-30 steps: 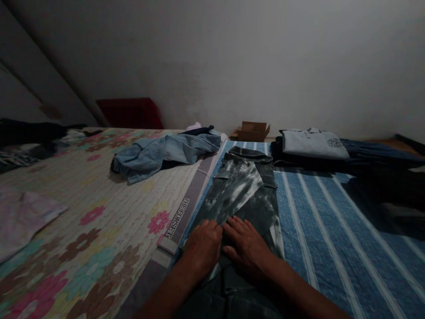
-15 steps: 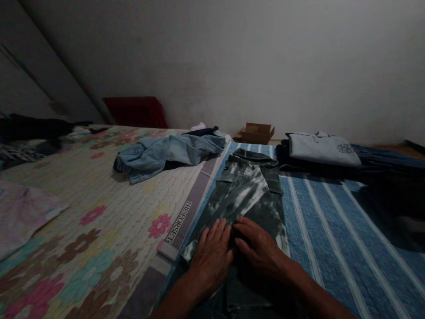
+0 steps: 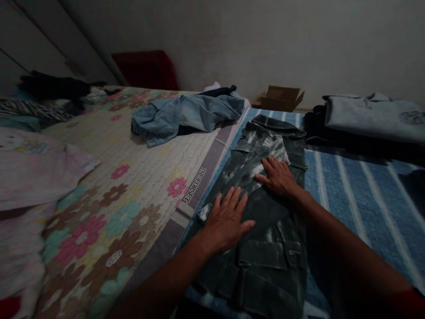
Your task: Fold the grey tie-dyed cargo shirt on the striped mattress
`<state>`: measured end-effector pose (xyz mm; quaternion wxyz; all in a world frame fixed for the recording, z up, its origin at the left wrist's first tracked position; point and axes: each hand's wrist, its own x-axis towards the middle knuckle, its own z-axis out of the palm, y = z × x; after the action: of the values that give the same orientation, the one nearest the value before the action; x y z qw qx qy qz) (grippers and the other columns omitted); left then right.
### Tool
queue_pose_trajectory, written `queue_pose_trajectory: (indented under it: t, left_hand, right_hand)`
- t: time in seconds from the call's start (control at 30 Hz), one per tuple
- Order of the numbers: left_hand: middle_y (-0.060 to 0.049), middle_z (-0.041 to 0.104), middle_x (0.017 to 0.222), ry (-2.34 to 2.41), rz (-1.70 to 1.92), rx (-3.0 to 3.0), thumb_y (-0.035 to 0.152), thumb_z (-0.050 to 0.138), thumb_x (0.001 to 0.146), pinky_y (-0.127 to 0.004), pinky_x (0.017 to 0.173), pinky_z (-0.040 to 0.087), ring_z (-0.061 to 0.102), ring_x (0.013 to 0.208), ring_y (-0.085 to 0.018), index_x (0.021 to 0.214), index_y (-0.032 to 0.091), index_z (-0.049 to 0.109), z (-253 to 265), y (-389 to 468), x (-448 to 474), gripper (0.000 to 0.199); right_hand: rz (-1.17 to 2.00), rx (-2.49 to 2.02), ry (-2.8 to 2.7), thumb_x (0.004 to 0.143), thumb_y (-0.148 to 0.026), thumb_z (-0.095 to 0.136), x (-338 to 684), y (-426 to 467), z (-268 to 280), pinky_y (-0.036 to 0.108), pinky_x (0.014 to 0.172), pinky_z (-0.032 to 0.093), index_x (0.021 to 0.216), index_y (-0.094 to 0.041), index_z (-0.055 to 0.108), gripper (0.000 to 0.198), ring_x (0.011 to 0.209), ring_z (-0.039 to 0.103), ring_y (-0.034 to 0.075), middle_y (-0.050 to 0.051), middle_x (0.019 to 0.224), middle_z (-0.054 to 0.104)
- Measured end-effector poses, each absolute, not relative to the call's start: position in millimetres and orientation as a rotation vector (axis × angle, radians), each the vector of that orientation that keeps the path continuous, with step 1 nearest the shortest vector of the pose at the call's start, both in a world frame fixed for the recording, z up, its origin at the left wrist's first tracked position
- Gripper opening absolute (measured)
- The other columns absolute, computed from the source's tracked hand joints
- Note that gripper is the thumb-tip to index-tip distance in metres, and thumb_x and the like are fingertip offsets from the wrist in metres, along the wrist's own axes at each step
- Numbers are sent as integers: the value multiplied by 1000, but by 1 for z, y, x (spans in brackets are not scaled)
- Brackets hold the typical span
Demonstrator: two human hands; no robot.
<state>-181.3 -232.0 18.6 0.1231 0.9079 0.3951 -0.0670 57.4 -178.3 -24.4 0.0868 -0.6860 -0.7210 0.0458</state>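
Dark grey and white mottled cargo trousers point(image 3: 265, 217) lie stretched lengthwise before me, waistband at the far end and pocket flaps showing near me. My left hand point(image 3: 229, 219) rests flat on their left side, fingers spread and thumb out. Farther up, my right hand point(image 3: 278, 177) lies on the pale patch near the middle, its fingers apart and palm down. Neither hand grips the cloth. Under the trousers is a blue and white striped cover point(image 3: 335, 195).
Left is a flowered bedspread point(image 3: 133, 177) with a crumpled light-blue denim garment point(image 3: 189, 115) and a pink printed garment point(image 3: 43, 168). A folded grey garment point(image 3: 372, 117) tops a dark stack at right. An open cardboard box point(image 3: 280, 98) and a red object point(image 3: 146, 70) stand by the wall.
My hands have moved apart: the right has slid farther up the trousers, while the left stays lower on them. The view has tipped downward and shifted left, showing more of the near trouser part.
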Motion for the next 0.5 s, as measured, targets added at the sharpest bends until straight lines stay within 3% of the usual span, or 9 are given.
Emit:
queue_pose_trajectory:
  t: [0.3,0.5]
  left_hand:
    - [-10,14,157,1135,-144,2630,58,28,94,-52,114,11,5,145,-26,147,19,24,17,-233,-183,66]
    - [-9,17,157,1181,-114,2642,61,30,92,-54,114,12,7,145,-26,146,21,27,13,-236,-182,67]
  right_hand:
    - [38,-1979,-2184,89,-67,21,61,-178,-30,48,105,28,140,-14,38,76,132,34,33,18,143,39]
    - [-2,-1982,-2174,89,-66,23,61,-177,-35,47,106,28,140,-15,40,74,135,31,32,17,144,39]
